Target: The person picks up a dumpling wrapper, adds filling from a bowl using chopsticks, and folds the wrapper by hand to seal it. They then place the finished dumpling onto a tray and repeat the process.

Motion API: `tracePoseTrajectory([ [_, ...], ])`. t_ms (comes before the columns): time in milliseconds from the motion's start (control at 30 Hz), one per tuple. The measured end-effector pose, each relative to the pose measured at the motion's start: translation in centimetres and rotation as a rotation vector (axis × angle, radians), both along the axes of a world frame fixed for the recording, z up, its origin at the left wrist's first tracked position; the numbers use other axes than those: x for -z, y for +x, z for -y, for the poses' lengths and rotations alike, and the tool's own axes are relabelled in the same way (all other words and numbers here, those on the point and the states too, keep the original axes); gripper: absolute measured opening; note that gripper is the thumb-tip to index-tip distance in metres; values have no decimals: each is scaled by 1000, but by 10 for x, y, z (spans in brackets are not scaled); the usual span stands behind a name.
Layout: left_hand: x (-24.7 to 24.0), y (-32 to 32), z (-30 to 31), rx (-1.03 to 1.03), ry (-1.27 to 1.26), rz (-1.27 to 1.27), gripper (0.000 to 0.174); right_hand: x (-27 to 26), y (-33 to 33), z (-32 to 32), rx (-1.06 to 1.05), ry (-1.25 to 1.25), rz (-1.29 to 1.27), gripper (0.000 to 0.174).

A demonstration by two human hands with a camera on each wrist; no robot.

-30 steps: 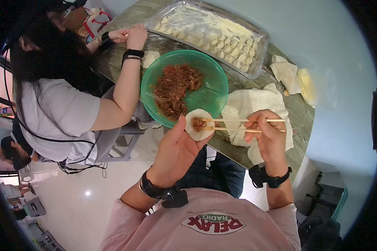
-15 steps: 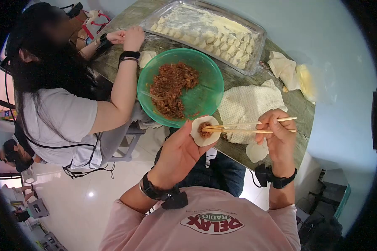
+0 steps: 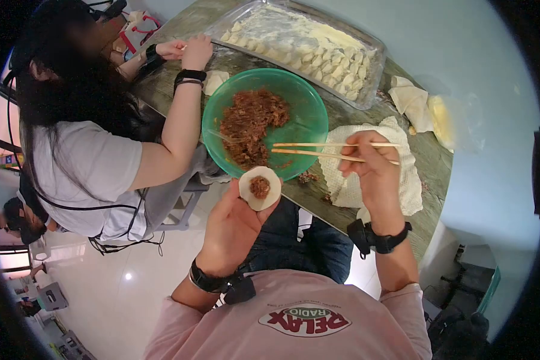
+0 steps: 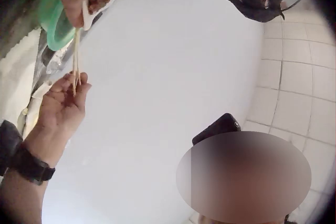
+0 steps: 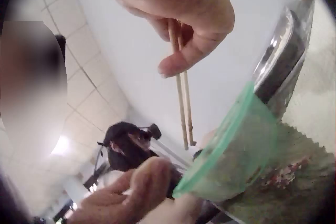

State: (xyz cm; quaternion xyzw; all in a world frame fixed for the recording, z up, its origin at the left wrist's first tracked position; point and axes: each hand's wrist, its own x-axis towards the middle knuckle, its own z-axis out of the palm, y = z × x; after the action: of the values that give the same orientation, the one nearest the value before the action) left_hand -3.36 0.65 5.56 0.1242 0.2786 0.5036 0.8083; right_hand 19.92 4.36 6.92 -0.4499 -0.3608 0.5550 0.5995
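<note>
My left hand (image 3: 229,227) holds a round dumpling wrapper (image 3: 272,193) in front of the green bowl's near rim, the thumb along its left side. A small lump of meat filling (image 3: 259,187) sits in the wrapper's middle. My right hand (image 3: 373,167) grips a pair of chopsticks (image 3: 306,144) near their back ends. Their tips are slightly apart and bare, over the right part of the green bowl (image 3: 311,114). Dark minced filling (image 3: 252,120) covers mostly the bowl's left side. In the right wrist view, the chopsticks (image 5: 184,98) point down beside the bowl's rim (image 5: 215,140).
A metal tray (image 3: 375,72) with flour and rows of folded dumplings (image 3: 327,65) stands at the back. Right of the bowl lies a white cloth (image 3: 340,180), with filling crumbs (image 3: 308,177) beside it. Another person (image 3: 90,156) sits at the left, hands at the table's edge.
The chopsticks have come off the filling in the wrapper and moved up over the bowl with my right hand. My left hand has shifted left with the wrapper.
</note>
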Motion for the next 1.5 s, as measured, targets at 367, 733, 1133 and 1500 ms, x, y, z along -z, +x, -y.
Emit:
tracePoseTrajectory([
  [367,3,-25,1,-99,-4,34,47,39,-47,-35,-140,-18,316,22],
  [733,5,-25,1,-103,-7,27,45,27,-37,-30,-108,-56,297,25],
  [1133,8,-21,5,-66,29,-4,46,40,-41,-23,-2,43,272,27],
  [1500,10,-8,-4,-34,59,14,41,20,-13,-3,119,32,-77,25],
])
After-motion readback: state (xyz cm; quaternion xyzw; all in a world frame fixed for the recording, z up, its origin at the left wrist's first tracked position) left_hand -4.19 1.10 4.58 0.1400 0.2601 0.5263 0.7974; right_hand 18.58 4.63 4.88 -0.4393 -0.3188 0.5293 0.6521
